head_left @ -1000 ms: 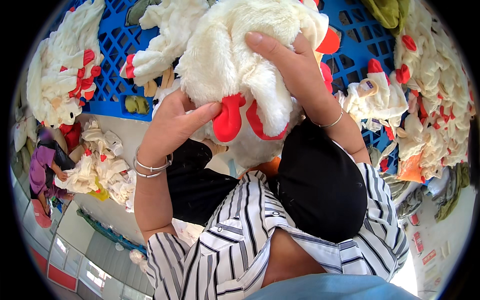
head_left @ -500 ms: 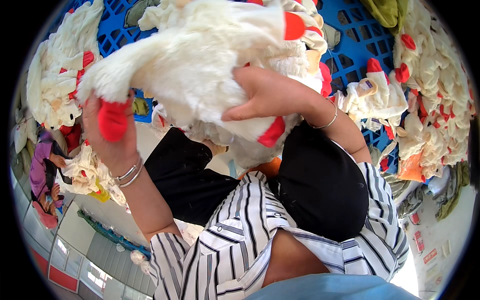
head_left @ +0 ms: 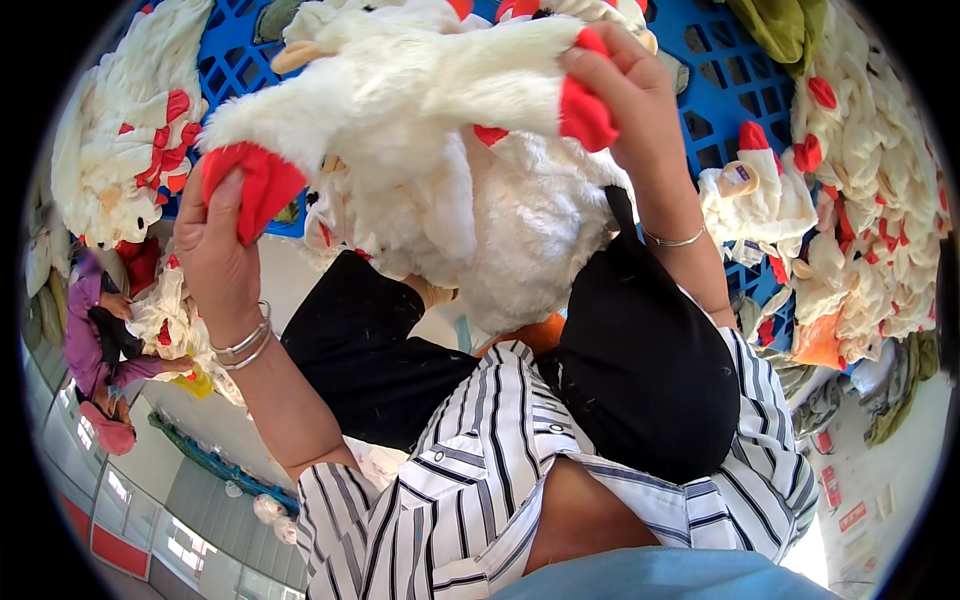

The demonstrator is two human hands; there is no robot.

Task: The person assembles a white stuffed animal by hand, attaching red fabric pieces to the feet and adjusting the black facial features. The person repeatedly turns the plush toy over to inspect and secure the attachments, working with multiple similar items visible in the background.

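Observation:
A limp white furry plush toy cover (head_left: 390, 105) with red paws is stretched between my hands, above my lap. My left hand (head_left: 222, 265) pinches the red paw (head_left: 258, 188) on its left, thumb on top. On the other side my right hand (head_left: 640, 105) grips the other red paw (head_left: 588, 112) between thumb and fingers. Below it, more white plush (head_left: 535, 225) hangs over my lap, between my black-trousered knees. A beige ear-like piece (head_left: 296, 57) sticks out at the upper left of the cover.
Blue plastic pallets (head_left: 715, 60) lie in front. White plush covers with red parts are piled at left (head_left: 120, 120) and right (head_left: 875, 180). Olive fabric (head_left: 775, 30) sits at the far right. A person in purple (head_left: 90, 330) works at the far left.
My right hand has moved up from the fur near its middle to the right-hand red paw. My left hand keeps its paw, now turned outward. The cover is spread wider.

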